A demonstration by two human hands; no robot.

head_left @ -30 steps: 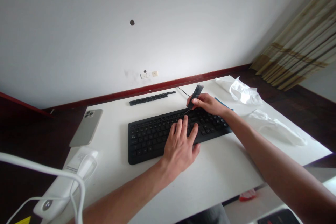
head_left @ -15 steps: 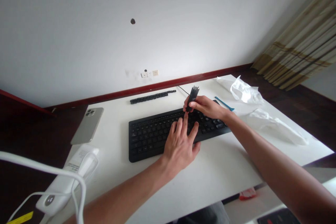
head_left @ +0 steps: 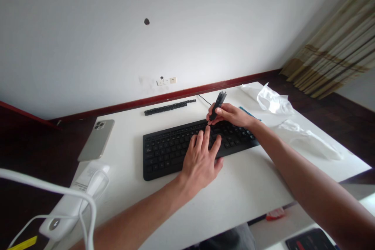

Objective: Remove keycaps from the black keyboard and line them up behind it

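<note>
A black keyboard (head_left: 164,152) lies at a slant on the white table. On its keys rests my left hand (head_left: 200,160), fingers spread, the fingertips close to the tip of the tool. My right hand (head_left: 227,114) grips a black stick-like hand tool (head_left: 217,106) with a notched grey upper end. The tool is tilted to the right, its lower end down at the keyboard's upper rows; my fingers hide where it meets the keys. Behind the keyboard, a row of loose black keycaps (head_left: 166,108) lies on the table.
A silver phone (head_left: 96,140) and a white power strip (head_left: 77,199) with cables lie on the left. To the right are a thin blue tool (head_left: 249,113) and crumpled white bags (head_left: 274,101). A wall stands behind the white table (head_left: 123,136). A dark object (head_left: 310,240) shows below the front edge.
The tool in my right hand has tipped further to the right at its top, and the right hand has shifted slightly. My left hand stays on the keys.
</note>
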